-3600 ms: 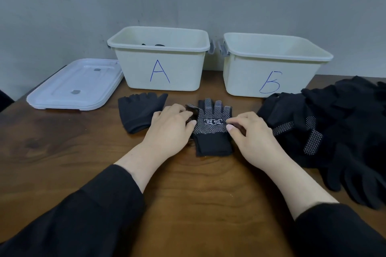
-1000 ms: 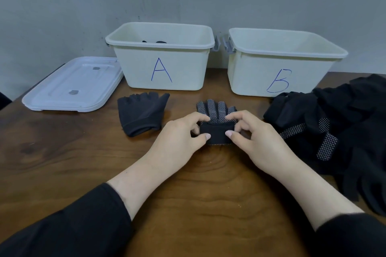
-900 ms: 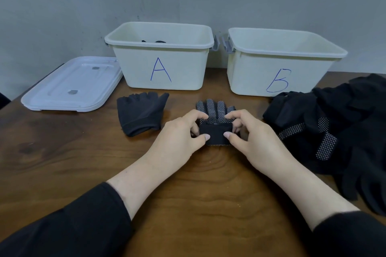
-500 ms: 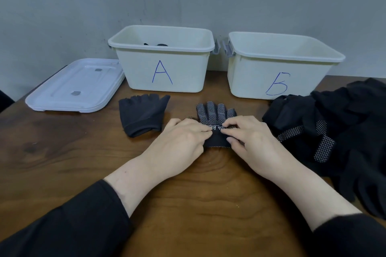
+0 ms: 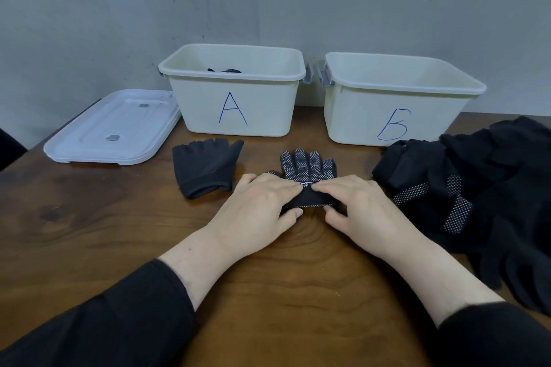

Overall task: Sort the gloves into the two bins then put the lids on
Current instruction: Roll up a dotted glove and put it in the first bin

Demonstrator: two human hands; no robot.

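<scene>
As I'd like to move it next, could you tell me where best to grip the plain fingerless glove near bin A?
Pinch the fingerless glove at its thicker cuff, coming from the near side: it lies flat, cuff toward the person, clear of both hands.

We seem to be at a plain work station: a wooden table point(image 5: 89, 232) against a bare grey wall point(image 5: 119, 9), with hand-lettered bins point(image 5: 235, 116).

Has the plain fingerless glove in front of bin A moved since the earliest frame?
No. The fingerless glove lies in the same spot before bin A, just right of the lid.
</scene>
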